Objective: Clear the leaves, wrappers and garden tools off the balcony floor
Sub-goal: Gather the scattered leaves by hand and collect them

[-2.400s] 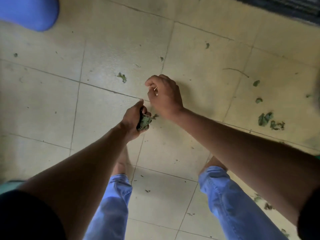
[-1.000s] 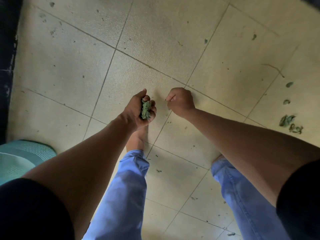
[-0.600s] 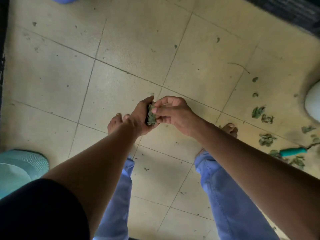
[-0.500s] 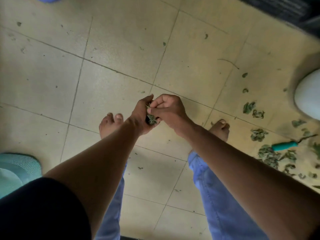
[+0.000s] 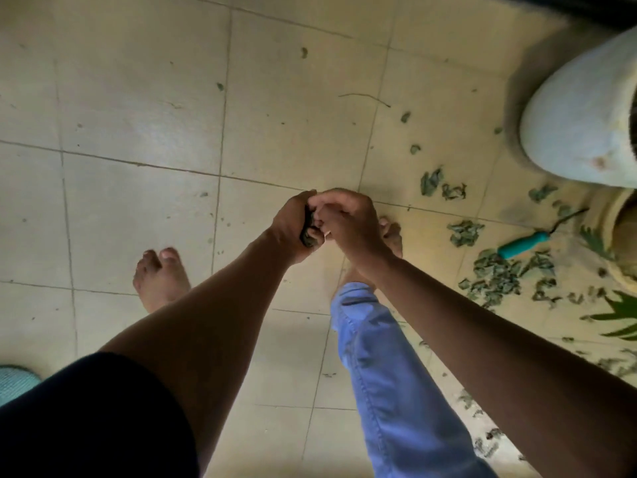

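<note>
Mat corner (image 5: 13,381) showing bottom-left. Left hand (image 5: 293,225) gripping a wad of leaves (image 5: 307,232), fingers curled round it. Right hand (image 5: 348,219) touching it, fingertips pinching at the wad. Loose leaves (image 5: 496,274) lying scattered on the floor tiles (image 5: 138,98) right, teal-handled garden tool (image 5: 524,244) among them, beside two pots (image 5: 579,108).

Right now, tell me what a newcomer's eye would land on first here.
The two hands meeting mid-frame: the left hand grips a wad of leaves while the right hand curls against it. Next, the scattered leaves on the tiled floor at right, around a teal-handled garden tool. A large pale pot stands at upper right.
</note>
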Motion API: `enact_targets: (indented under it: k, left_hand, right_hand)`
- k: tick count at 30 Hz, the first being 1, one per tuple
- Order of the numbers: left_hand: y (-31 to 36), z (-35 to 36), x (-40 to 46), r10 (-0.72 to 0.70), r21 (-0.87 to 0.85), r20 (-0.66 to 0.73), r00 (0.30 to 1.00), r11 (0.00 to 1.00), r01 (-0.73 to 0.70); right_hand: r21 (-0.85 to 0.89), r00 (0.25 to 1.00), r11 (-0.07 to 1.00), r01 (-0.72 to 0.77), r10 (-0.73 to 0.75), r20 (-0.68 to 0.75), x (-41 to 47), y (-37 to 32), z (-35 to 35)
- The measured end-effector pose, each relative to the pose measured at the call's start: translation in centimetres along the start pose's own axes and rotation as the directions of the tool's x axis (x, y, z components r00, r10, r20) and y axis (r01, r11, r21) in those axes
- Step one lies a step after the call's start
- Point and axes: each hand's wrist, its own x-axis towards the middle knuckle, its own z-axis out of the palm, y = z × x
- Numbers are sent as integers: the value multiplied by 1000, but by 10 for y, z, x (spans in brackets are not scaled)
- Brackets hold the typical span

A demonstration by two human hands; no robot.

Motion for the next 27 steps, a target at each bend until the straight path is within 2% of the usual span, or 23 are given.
enact_targets:
  k: [2, 4, 8, 10, 14, 18, 23, 27]
  left_hand:
    - [-4, 17, 14, -43, 12, -11, 999, 999, 43]
    - [-9, 33, 26, -71, 38, 1, 997, 997, 71]
    - [-19, 53, 48, -79, 104, 14, 997, 992, 78]
    - [-23, 57, 59, -81, 131, 4, 997, 988, 80]
    - [-28, 60, 79, -94, 185, -23, 995, 978, 97]
    - [-33, 63, 93, -114, 217, -42, 993, 969, 121]
    - [-34, 75, 100, -108, 258, -50, 993, 959, 117]
    - [-33, 86, 101, -85, 276, -45, 995, 956, 94]
  right_hand:
    - [-53, 993, 999, 6, -12, -114, 10, 16, -27]
    - [-280, 974, 960, 6, -70, -218, 23, 37, -57]
    - [-620, 965, 773, -136, -39, -261, 56, 88, -109]
    - [-710, 946, 675, -199, -56, -318, 72, 107, -126]
    - [-668, 894, 675, -312, -30, -447, 99, 129, -145]
    - [-623, 894, 702, -345, 45, -445, 116, 138, -155]
    - [-694, 937, 696, -184, -89, -337, 123, 138, -156]
    - [-587, 964, 804, -96, -71, -256, 126, 133, -157]
